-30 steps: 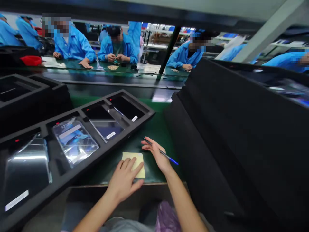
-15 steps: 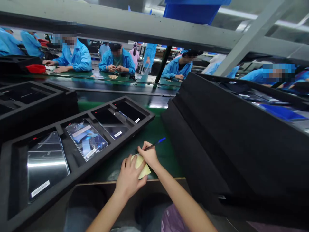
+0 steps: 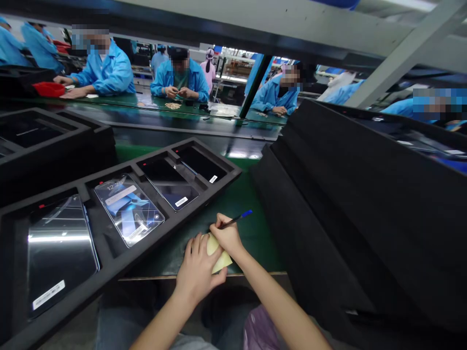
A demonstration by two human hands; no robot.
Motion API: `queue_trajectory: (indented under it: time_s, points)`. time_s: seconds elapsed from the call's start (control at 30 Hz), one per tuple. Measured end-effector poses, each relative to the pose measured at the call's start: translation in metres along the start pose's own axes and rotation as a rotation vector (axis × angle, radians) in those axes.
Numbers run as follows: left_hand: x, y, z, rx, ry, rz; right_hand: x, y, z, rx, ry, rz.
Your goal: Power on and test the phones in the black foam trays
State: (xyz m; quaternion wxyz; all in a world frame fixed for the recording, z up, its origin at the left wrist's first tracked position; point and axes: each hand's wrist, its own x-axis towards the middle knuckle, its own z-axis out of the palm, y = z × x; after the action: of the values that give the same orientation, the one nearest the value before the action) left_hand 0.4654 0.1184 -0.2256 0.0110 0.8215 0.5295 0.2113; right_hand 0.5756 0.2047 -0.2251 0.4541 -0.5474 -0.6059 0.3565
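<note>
A ballpoint pen with a blue cap end (image 3: 246, 214) is pinched in my right hand (image 3: 226, 239), slanting up to the right; my fingers hide its tip. Beneath that hand is a yellow sticky note (image 3: 222, 262) at the front edge of the green bench. My left hand (image 3: 197, 272) steadies the note, fingers curled over its left side and thumb by its lower edge. Left of my hands lies a black foam tray (image 3: 171, 221) with several phones in its slots. One phone (image 3: 129, 206) has its screen lit; its neighbour (image 3: 62, 248) is dark with a white label.
Stacked black foam trays (image 3: 328, 209) rise on the right. Another tray stack (image 3: 54, 160) stands at the left. Across a dark conveyor (image 3: 175, 124), several people in blue coats sit at work near a red bin (image 3: 48, 89). A grey beam (image 3: 255, 29) crosses above.
The view has shifted slightly, so the trays and people sit a little differently. My hands stay at the note; the pen has tilted a little flatter.
</note>
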Motion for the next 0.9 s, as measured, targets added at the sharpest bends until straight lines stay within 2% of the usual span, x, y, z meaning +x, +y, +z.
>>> queue_trajectory:
  time_s: [0.4,0.63,0.9]
  points:
    - [-0.0016,-0.0012,0.0037,-0.017,0.005,-0.003,0.0006,0.0034,0.0009,-0.011,-0.003,-0.024]
    - [-0.0015,-0.0015,0.0025,-0.002,0.009,0.005,0.0002,0.0026,-0.0006,-0.004,0.051,-0.033]
    - [-0.0011,-0.0004,0.0010,0.014,0.018,0.005,-0.0002,0.0027,-0.0001,-0.011,0.034,-0.031]
